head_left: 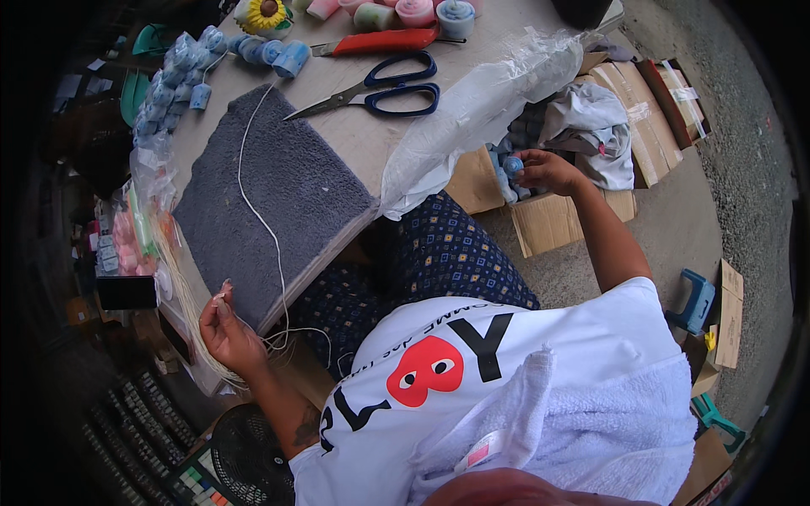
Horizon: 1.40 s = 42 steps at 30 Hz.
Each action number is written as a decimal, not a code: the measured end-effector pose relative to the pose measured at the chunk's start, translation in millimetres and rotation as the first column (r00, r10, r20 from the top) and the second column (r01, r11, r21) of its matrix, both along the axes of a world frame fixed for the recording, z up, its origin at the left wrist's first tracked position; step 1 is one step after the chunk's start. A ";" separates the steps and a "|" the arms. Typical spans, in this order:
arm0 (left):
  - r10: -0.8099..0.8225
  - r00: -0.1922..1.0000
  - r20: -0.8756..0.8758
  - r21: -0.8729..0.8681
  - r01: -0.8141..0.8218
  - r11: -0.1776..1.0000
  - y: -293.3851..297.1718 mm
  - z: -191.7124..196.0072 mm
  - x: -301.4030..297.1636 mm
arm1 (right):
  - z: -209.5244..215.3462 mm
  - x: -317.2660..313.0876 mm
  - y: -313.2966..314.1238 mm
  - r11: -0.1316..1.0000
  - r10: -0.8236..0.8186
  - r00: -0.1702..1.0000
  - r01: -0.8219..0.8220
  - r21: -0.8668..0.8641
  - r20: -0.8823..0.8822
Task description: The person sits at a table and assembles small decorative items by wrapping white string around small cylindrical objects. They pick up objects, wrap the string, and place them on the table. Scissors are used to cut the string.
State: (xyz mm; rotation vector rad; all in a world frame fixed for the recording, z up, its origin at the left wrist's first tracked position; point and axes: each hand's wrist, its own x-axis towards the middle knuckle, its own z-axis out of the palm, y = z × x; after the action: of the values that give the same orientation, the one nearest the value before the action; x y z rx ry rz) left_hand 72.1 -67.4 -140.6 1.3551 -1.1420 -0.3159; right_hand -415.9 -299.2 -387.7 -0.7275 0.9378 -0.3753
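The blue piece (513,166) could be dropped if its fingertip hold were loosened; it is held at the open cardboard box (540,228), to the right of the table (363,143). On the way across, it could be caught by the loose plastic sheet (485,110) hanging at the table's edge. The white cord (274,228) — slack across the grey cloth (278,177) and over the edge — could be tangled or dragged. By the right hand (548,173), the grip is closed around the piece. By the left hand (228,333), thumb and fingertips are brought nearly together; whether anything is pinched there cannot be told.
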 end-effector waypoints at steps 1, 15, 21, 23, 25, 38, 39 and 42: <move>-0.088 0.995 -0.036 -0.049 0.086 0.995 1.9 5.3 -7.1 | 34.8 5.3 12.7 1.000 0.008 0.993 -0.005 -0.026 0.117; -0.365 0.864 -0.346 0.074 0.413 0.908 12.5 47.2 -94.4 | 294.9 205.9 115.6 0.869 0.214 0.824 0.085 -0.488 0.525; -0.210 0.936 -0.281 0.068 0.238 0.969 30.8 30.1 -61.1 | 290.3 203.1 101.2 0.713 0.528 0.811 -0.260 -0.651 0.254; -0.086 0.959 -0.271 0.096 0.116 0.989 35.8 21.6 -41.2 | 273.0 168.3 77.2 0.577 0.692 0.722 -0.568 -0.586 -0.018; -0.051 0.970 -0.238 0.082 0.073 0.994 28.7 12.9 -28.0 | 204.0 120.2 51.5 0.650 0.551 0.788 -0.611 -0.451 -0.274; 0.298 0.701 0.648 -0.046 -0.354 0.934 -13.1 -30.9 -10.2 | -47.4 22.0 -24.0 0.696 -0.282 0.543 -0.452 -0.558 -0.791; 0.276 0.675 0.684 -0.047 -0.337 0.940 -17.7 -27.6 -14.4 | -87.3 13.4 -47.6 0.623 -0.291 0.561 -0.504 -0.598 -0.775; 0.256 0.570 0.781 -0.049 -0.353 0.934 -20.1 -29.8 -20.6 | -106.6 24.9 -87.0 0.631 -0.308 0.542 -0.499 -0.594 -0.782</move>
State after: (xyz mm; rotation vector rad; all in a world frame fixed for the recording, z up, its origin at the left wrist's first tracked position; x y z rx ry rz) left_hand 51.5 -87.6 -170.4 1.8374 -1.5663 0.5538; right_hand -391.0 -386.2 -494.3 -1.9226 1.6800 -0.2929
